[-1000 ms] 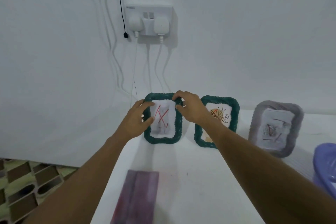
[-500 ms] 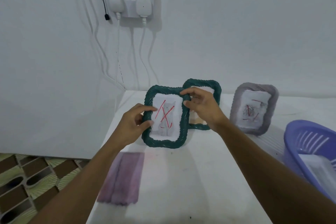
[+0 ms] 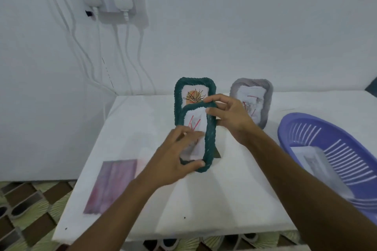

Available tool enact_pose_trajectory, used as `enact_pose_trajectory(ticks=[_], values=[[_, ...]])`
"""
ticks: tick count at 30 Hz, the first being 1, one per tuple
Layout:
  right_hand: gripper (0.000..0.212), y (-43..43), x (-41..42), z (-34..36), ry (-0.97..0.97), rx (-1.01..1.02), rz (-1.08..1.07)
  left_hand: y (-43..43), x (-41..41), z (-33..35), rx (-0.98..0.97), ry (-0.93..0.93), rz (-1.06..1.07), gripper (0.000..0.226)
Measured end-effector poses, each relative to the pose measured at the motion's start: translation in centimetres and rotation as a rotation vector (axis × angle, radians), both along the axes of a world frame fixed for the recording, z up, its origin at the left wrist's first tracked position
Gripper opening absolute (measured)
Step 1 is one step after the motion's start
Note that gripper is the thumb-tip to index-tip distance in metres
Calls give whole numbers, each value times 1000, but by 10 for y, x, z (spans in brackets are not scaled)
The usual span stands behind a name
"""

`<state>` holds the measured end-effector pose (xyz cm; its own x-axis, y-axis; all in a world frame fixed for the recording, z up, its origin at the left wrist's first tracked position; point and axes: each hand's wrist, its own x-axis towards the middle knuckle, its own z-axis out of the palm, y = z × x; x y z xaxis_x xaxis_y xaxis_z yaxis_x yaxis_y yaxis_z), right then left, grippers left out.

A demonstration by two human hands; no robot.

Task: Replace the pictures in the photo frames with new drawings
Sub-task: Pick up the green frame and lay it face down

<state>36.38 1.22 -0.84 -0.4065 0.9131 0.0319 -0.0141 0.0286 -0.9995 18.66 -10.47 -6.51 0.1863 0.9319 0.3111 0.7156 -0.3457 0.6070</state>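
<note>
Both hands' fingers (image 3: 195,164) round green frame (image 3: 209,140)

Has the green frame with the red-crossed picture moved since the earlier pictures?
Yes. The red-crossed frame, held in both hands, has come toward the person and rightward, away from the wall, and now overlaps the sun-drawing frame standing behind it.

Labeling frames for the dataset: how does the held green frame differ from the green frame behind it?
The held frame is gripped by the left hand and right hand; the back frame stands untouched on the table. The held frame shows a grey sketch with red strokes; the back frame shows a black spiky plant on orange. Both have a dark green rope-like border.
</note>
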Motion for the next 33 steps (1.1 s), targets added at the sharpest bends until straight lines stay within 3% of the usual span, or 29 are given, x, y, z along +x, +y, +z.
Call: enact_pose_trajectory(ticks=[3,10,15,18,21,25,27,29,33], values=[[14,-6,8,0,-45,-13,2,-4,24,-4,-79,54,3,75],[12,-14,25,2,-81,-25,5,-10,48,-3,-112,100,-51,69],[24,-14,35,-6,-59,-5,68,-15,49,0,-104,60,-5,67],[31,-17,44,-21,-126,66,61,-19,40,3,-131,-114,9,65],[30,-24,56,-41,-262,170,29,-20,29,6,-201,-496,-25,62],[31,-39,66,-62,-221,38,112,-21,24,-2,-301,-731,-33,62],[34,-45,69,-74,-330,58,96,-21,21,-11,-339,-677,-8,61],[36,-49,71,-84,-493,114,33,-22,18,-22,-351,-518,9,61],[40,-58,77,-102,-625,186,39,-29,11,-50,-306,-151,-33,68]])
